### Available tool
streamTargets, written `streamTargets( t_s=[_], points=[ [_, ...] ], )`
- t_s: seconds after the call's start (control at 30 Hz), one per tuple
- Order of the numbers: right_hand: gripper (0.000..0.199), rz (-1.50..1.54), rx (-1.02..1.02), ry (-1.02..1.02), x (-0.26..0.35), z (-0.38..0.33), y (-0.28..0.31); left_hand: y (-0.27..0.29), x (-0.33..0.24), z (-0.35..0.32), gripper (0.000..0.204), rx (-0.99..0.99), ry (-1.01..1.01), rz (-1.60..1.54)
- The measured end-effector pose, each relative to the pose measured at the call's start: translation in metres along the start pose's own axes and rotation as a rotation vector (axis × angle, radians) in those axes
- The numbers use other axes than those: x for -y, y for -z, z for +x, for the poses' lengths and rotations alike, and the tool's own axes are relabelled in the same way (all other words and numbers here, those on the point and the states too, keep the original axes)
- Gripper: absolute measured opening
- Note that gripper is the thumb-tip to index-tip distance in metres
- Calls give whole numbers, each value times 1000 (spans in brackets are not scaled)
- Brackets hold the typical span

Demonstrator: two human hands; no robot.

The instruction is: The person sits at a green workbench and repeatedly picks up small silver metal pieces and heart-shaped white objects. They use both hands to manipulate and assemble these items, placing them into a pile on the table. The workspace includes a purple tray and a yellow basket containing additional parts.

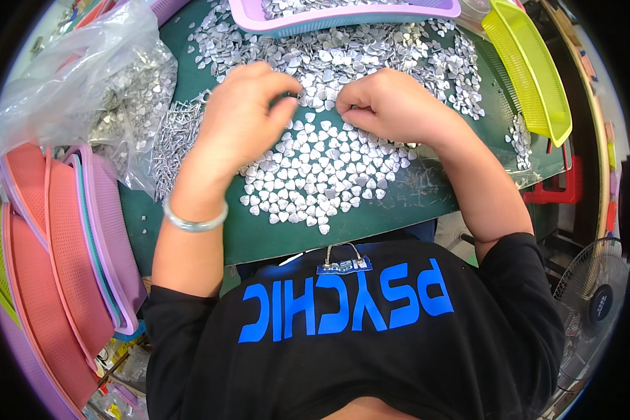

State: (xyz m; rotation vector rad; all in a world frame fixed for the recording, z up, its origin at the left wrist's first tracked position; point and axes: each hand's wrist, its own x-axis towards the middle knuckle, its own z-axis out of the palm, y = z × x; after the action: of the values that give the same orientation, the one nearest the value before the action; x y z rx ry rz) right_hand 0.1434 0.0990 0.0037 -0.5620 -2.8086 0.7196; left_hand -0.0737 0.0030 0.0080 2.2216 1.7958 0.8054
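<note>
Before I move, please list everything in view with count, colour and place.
Loose hearts: many, silver, centre
Heart pile: one, silver, top centre
Table: one, green, centre
Far basket: one, lilac and blue, top
Right basket: one, yellow-green, upper right
Small heap: one, silver, near right basket
Clear bag: one, colourless, left, holding hearts
Metal pins: many, silver, beside bag
Stacked baskets: several, pink, lilac, teal, green, left edge
Plastic frame: one, red, right
Fan: one, grey, lower right
Shirt: one, black with blue print, bottom
Tag: one, blue, over shirt
Bracelet: one, pale, left wrist
Left hand: one, bare, left of centre
Right hand: one, bare, right of centre
</note>
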Motion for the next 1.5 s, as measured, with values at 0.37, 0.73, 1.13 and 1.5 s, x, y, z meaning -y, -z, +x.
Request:
streamTargets(
  t_s=[0.37,0.73,1.13,1.5],
  points=[
    [15,22,-104,-80,8,5,-2,-23,-13,7,11,-15,-53,30],
    [10,-53,-45,-104,12,13,-7,-17,-16,-1,14,46,-53,-92],
    [6,1500,-154,-245,-11,3,14,-7,-6,-2,8,-17,69,-122],
    [17,243,-39,26,6,-1,-7,-11,-1,-3,13,43,4,-88]
  ],
)
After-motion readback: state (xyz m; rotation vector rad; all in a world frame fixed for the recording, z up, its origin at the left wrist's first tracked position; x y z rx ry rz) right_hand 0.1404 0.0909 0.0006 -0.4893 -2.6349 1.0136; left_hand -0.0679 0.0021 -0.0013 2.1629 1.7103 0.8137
